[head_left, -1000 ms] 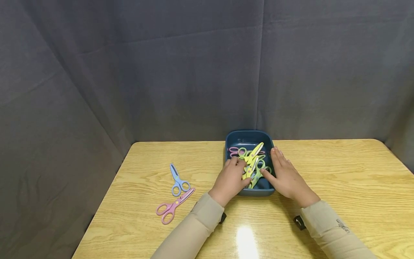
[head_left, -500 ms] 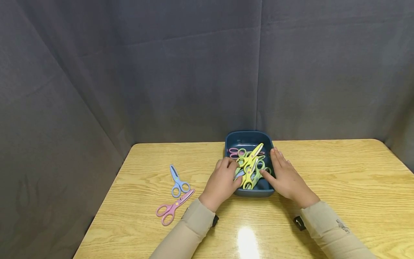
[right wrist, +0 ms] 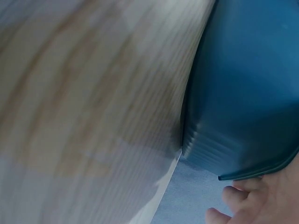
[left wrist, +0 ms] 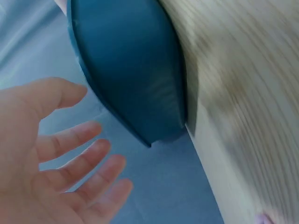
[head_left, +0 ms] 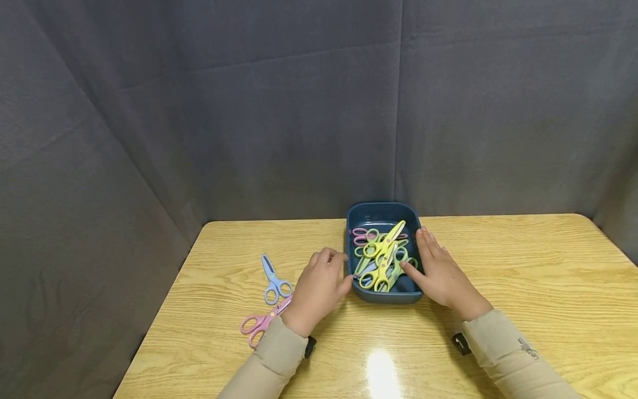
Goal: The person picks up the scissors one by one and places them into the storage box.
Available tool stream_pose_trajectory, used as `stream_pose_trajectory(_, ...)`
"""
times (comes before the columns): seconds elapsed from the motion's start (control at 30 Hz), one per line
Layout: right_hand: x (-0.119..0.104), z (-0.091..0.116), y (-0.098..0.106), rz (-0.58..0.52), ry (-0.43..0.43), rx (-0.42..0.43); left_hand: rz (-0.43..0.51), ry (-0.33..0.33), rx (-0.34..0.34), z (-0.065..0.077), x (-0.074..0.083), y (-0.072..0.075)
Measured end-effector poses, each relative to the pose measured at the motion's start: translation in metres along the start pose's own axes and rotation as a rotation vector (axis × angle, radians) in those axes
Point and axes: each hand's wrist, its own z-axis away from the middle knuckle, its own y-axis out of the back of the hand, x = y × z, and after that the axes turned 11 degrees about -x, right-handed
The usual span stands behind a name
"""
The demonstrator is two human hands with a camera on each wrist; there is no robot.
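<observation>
A dark blue plastic box (head_left: 391, 298) stands at the back of the table, holding several scissors with yellow, green, pink and blue handles. Yellow scissors (head_left: 382, 271) lie on top of the pile. Just left of the box is my left hand (head_left: 317, 288), its fingers loosely spread and holding nothing; the left wrist view has this hand (left wrist: 60, 163) beside the box wall (left wrist: 131, 65). My right hand (head_left: 443, 274) rests along the box's right side with straight fingers, its thumb over the rim. In the right wrist view, some fingers (right wrist: 243, 200) appear beside the rim.
Blue scissors (head_left: 271, 280) and pink scissors (head_left: 261, 322) lie on the wooden table (head_left: 199, 332) to the left, the pink pair partly covered by my left hand and sleeve. A grey curtain (head_left: 299, 111) hangs behind the table's back edge.
My left hand has come out of the box and moved left, uncovering the scissors inside and partly covering the pink pair on the table. The right hand has stayed in place.
</observation>
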Motion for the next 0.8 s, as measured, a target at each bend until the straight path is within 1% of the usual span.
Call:
stream_pose_trajectory(0.3,0.001,0.0,0.0,-0.004,-0.007,-0.005,-0.085,0.01,-0.002,0.032,-0.022,0.005)
stream_pose_trajectory(0.57,0.003,-0.001,0.0,0.001,-0.01,-0.006,-0.101,0.079,-0.046,0.058,-0.038,0.016)
stream_pose_trajectory(0.67,0.003,-0.001,-0.001,-0.004,-0.014,-0.017,-0.093,0.106,-0.044,0.067,-0.045,0.019)
stream_pose_trajectory(0.8,0.003,-0.002,-0.001,-0.016,-0.015,-0.024,-0.107,0.123,-0.014,0.078,-0.055,0.021)
